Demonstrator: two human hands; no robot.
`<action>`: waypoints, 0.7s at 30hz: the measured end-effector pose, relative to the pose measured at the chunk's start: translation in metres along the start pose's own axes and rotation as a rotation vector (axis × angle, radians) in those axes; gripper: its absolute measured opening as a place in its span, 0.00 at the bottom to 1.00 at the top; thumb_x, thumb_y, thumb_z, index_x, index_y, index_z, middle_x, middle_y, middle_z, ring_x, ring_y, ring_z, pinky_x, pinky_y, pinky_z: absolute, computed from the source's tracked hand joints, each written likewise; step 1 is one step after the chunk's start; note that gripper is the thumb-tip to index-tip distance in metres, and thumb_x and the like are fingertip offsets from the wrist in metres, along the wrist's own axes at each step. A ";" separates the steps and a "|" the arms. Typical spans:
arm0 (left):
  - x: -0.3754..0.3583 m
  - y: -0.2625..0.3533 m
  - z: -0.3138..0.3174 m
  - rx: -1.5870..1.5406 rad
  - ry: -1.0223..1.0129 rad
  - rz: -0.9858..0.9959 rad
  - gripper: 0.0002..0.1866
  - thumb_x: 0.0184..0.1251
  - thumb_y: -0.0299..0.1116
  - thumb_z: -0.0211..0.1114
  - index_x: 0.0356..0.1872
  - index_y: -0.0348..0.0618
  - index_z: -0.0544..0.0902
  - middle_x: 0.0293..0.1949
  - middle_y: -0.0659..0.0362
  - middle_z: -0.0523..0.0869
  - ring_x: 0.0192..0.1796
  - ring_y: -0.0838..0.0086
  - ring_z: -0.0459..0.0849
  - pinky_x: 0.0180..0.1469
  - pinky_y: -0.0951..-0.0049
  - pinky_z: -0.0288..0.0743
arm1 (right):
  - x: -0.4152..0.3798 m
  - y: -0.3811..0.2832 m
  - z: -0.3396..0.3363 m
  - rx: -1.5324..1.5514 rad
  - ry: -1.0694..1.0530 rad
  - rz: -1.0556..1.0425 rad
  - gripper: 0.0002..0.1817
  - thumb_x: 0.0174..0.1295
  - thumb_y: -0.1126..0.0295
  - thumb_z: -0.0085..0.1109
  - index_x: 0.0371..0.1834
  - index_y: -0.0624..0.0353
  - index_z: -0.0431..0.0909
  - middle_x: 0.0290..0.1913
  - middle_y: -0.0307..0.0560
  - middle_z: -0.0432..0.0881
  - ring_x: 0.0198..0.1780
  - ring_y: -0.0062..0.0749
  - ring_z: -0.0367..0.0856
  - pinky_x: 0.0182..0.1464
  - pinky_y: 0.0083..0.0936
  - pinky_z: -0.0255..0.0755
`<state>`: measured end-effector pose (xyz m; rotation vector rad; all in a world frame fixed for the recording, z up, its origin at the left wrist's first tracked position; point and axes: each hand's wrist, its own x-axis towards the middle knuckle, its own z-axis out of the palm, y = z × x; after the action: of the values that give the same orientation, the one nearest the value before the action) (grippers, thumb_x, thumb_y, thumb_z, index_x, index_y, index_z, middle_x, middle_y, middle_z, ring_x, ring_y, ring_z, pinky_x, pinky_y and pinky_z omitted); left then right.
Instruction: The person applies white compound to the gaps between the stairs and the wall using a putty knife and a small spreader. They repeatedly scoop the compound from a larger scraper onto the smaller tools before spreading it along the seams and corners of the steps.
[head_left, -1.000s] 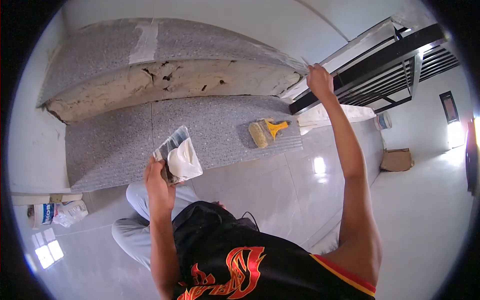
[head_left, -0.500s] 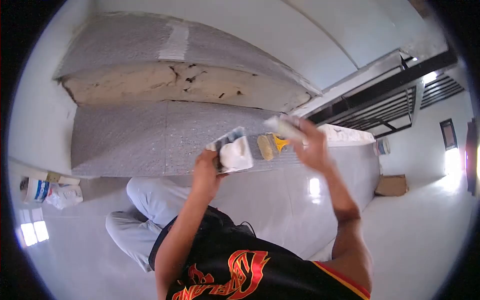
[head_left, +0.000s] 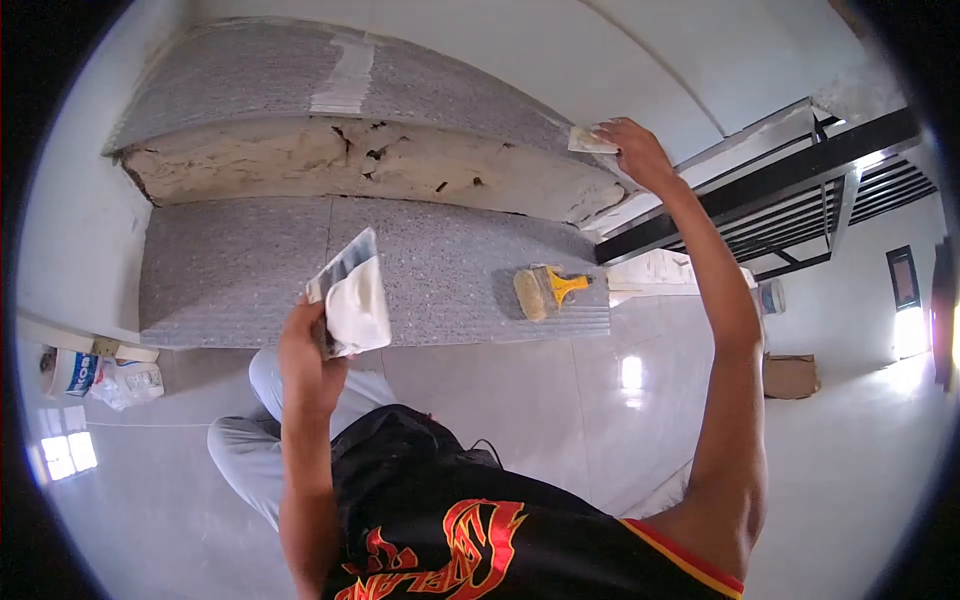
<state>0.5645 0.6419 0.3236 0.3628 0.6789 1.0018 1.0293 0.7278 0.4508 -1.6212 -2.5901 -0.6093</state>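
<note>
My left hand is closed on a wide, flat putty knife loaded with a thick lump of white putty, held above the lower grey step. Stretched far forward, my right hand grips a small pale scraper. That scraper is at the right end of the upper step, by the white wall; whether its edge touches cannot be seen. A paint brush with wide tan bristles and a yellow handle lies on the lower step, between my hands.
A cream riser with dark gaps separates the two steps. Black metal railing runs along the right. A labelled bucket and a plastic bag stand at the left; cardboard lies on the floor at right.
My right hand has moved forward with the scraper, from above the brush up to the upper step's right end. My left hand has shifted left with the loaded putty knife.
</note>
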 end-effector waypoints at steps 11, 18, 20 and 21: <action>0.000 -0.007 -0.024 -0.042 0.141 0.054 0.10 0.47 0.19 0.59 0.34 0.35 0.73 0.36 0.56 0.78 0.41 0.77 0.76 0.43 0.78 0.69 | -0.076 0.058 -0.014 -0.204 -0.379 0.087 0.20 0.43 0.82 0.50 0.43 0.60 0.75 0.45 0.50 0.76 0.49 0.40 0.73 0.52 0.31 0.67; -0.018 0.008 -0.005 -0.074 0.047 0.068 0.16 0.58 0.35 0.50 0.45 0.37 0.71 0.40 0.54 0.78 0.43 0.69 0.78 0.46 0.71 0.71 | -0.062 0.018 -0.053 -0.325 -0.621 0.163 0.19 0.40 0.82 0.50 0.39 0.62 0.77 0.41 0.51 0.78 0.49 0.42 0.73 0.52 0.32 0.67; -0.010 -0.010 -0.018 0.017 0.070 0.101 0.17 0.62 0.37 0.45 0.48 0.37 0.69 0.42 0.54 0.77 0.44 0.68 0.77 0.47 0.69 0.72 | -0.063 -0.028 -0.080 -0.115 -0.366 0.247 0.15 0.43 0.79 0.52 0.38 0.64 0.77 0.41 0.53 0.78 0.47 0.44 0.74 0.49 0.30 0.68; -0.009 -0.017 -0.024 0.088 0.141 0.023 0.17 0.63 0.37 0.45 0.48 0.38 0.69 0.41 0.55 0.77 0.44 0.69 0.77 0.47 0.68 0.72 | -0.060 -0.058 -0.084 -0.087 -0.358 0.225 0.15 0.43 0.79 0.52 0.38 0.64 0.77 0.41 0.53 0.78 0.47 0.44 0.74 0.49 0.30 0.68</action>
<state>0.5559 0.6246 0.2994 0.3802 0.8503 1.0280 0.9911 0.6257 0.4971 -2.1925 -2.5756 -0.4583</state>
